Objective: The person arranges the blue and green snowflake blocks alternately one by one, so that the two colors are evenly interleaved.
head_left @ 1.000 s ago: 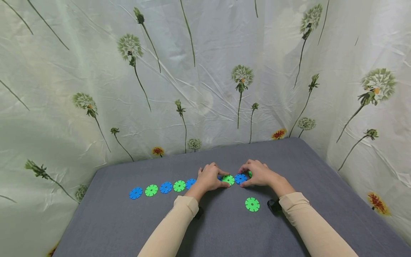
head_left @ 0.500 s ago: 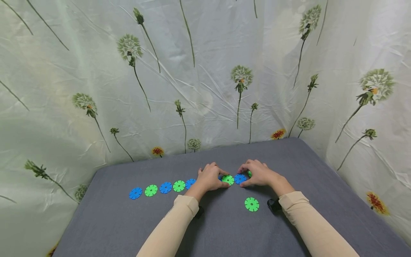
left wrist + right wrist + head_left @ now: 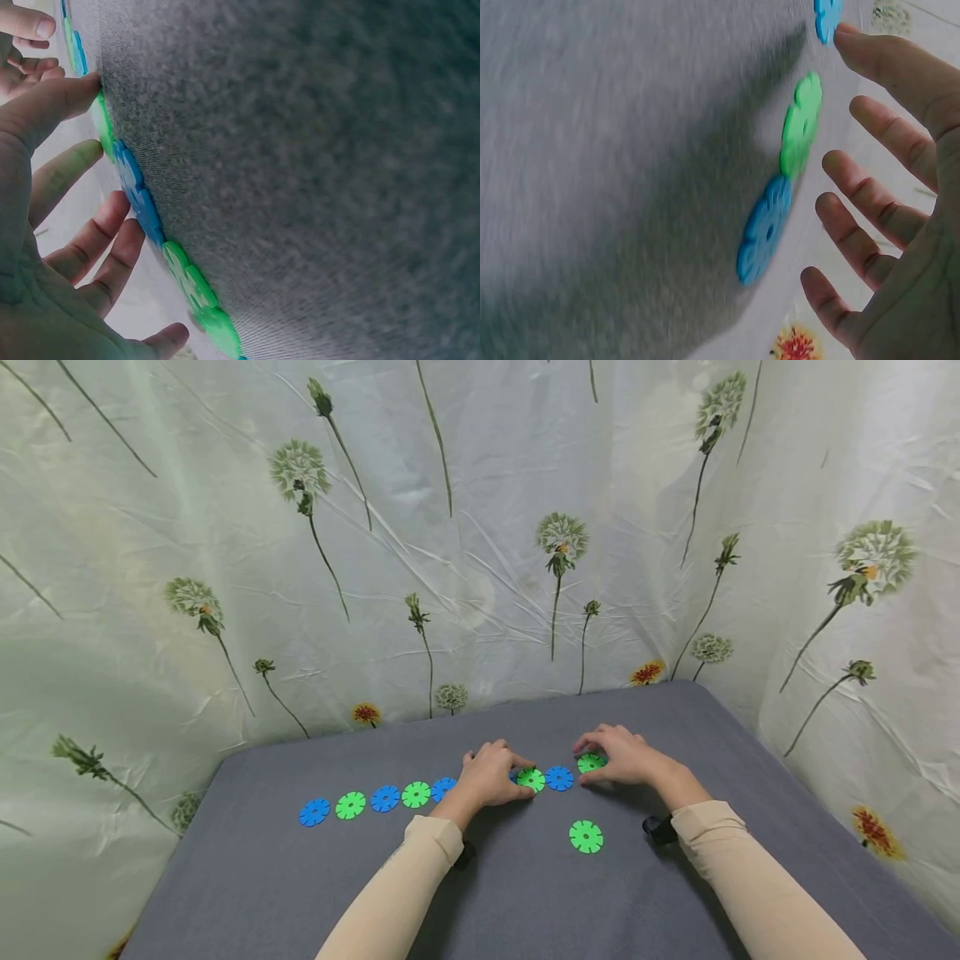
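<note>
Slotted plastic discs in blue and green lie in a row across the grey table. My left hand [image 3: 491,777] holds a green disc [image 3: 531,780] in the row, thumb and index fingertip at its opposite edges. The left wrist view shows that green disc [image 3: 103,124] between them, with a blue disc [image 3: 139,191] beside it. Over the row's right end, my right hand [image 3: 622,757] has its thumb and fingers spread around another green disc [image 3: 591,762]. In the right wrist view the fingers stand apart from this green disc [image 3: 802,124]. A blue disc [image 3: 558,778] lies between the two hands.
A single green disc [image 3: 586,837] lies nearer the front, below the row. The row runs left to a blue disc [image 3: 314,812], partly hidden by my left hand. Past the green disc lies another blue disc [image 3: 763,231]. A flower-patterned curtain [image 3: 450,568] hangs behind the table.
My right hand has moved right, off the blue disc and over to the green disc beside it, which now shows more fully. The left hand stays on its green disc.
</note>
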`<state>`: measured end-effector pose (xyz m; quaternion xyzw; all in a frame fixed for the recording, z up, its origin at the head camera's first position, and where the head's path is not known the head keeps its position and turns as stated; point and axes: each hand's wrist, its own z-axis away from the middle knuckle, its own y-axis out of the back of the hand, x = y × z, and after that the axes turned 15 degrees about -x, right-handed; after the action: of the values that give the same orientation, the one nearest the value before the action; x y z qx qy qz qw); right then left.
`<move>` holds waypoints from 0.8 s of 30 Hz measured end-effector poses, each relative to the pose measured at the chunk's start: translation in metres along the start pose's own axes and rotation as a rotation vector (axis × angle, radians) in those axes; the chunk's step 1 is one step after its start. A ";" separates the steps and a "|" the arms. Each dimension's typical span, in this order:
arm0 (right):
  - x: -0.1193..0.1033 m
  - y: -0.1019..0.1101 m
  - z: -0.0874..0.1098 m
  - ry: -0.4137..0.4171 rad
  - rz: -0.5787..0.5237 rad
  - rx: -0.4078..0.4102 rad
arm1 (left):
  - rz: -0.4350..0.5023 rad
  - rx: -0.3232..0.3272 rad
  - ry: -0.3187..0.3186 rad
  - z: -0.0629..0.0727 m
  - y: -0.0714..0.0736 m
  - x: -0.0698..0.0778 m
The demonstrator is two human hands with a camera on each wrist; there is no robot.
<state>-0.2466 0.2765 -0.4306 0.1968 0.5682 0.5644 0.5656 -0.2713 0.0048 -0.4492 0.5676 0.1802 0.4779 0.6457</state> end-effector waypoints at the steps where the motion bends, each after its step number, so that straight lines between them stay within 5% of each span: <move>1: 0.002 0.001 0.001 -0.002 0.002 -0.003 | -0.003 0.000 -0.004 0.000 0.000 0.000; 24: 0.025 0.003 0.005 -0.039 -0.006 -0.014 | 0.069 0.019 -0.018 -0.017 -0.006 0.023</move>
<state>-0.2505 0.3017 -0.4369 0.2023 0.5536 0.5627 0.5796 -0.2709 0.0339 -0.4519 0.5840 0.1594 0.4929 0.6250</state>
